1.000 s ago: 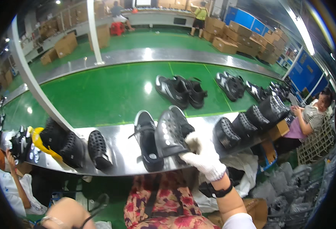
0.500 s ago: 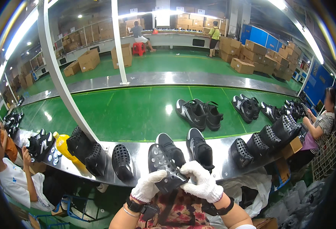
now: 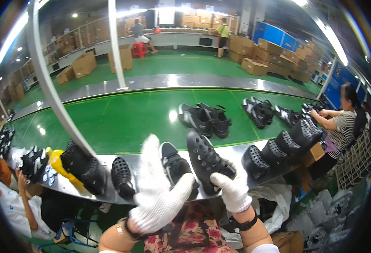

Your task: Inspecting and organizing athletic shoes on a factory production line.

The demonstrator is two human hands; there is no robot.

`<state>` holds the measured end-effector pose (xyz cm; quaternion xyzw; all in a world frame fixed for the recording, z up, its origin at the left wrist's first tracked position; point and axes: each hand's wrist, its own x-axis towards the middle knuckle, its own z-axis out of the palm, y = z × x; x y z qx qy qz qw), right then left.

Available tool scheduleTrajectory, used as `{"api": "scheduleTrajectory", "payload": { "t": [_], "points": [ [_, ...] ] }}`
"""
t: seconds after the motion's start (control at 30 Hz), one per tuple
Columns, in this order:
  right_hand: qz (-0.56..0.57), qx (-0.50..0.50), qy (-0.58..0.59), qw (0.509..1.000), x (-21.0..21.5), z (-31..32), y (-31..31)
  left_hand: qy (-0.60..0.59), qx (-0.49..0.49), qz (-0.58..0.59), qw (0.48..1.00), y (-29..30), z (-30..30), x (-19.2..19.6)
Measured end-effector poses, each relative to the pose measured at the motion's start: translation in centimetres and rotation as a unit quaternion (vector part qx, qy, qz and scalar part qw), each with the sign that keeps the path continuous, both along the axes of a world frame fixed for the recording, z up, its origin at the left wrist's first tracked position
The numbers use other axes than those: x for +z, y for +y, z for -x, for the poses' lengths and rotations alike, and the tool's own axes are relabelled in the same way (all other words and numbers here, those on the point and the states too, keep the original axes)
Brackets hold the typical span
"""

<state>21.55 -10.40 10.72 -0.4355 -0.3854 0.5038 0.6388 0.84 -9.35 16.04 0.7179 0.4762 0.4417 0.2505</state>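
A black perforated plastic shoe-shaped shell (image 3: pixel 203 154) is gripped near its heel end by my right hand (image 3: pixel 235 187), in a white knitted glove. It lies over the spot of the right shoe of a pair, and that shoe is mostly hidden. My left hand (image 3: pixel 162 198), gloved alike, is open, its fingers stretched upward and slightly blurred. Its thumb reaches beside the heel of the other black sneaker (image 3: pixel 173 162), which has a pale toe edge; whether they touch I cannot tell. Another perforated shell (image 3: pixel 122 177) stands left of my left hand.
More perforated shells (image 3: pixel 280 148) line the metal ledge (image 3: pixel 145 166) at right, others (image 3: pixel 78 162) at left beside a yellow bottle (image 3: pixel 63 162). Pairs of black sneakers (image 3: pixel 206 120) sit on the green belt (image 3: pixel 130 114). A white post (image 3: pixel 55 92) rises at left. Co-workers (image 3: pixel 341 122) sit on both sides.
The perforated shell has moved from over the left shoe to over the right one. My left hand has let go of it and opened upward; my right hand keeps its grip. The view has shifted slightly.
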Motion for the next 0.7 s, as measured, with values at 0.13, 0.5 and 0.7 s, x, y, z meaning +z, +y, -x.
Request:
{"api": "scheduleTrajectory", "payload": {
  "t": [0.13, 0.5, 0.7],
  "points": [
    [0.001, -0.060, -0.091, 0.994, 1.7, -2.0, -0.8, 0.214, 0.026, -0.243, 0.946, -4.1, 1.6, 9.8],
    [0.020, -0.099, -0.105, 0.989, -0.2, -5.0, -2.1, 0.165, 0.038, -0.065, 0.983, -3.0, -2.8, 11.4],
    [-0.009, -0.118, -0.055, 0.991, 1.4, -5.2, -3.4, 0.261, -0.046, -0.019, 0.964, -2.5, -2.3, 13.3]
  ]
}}
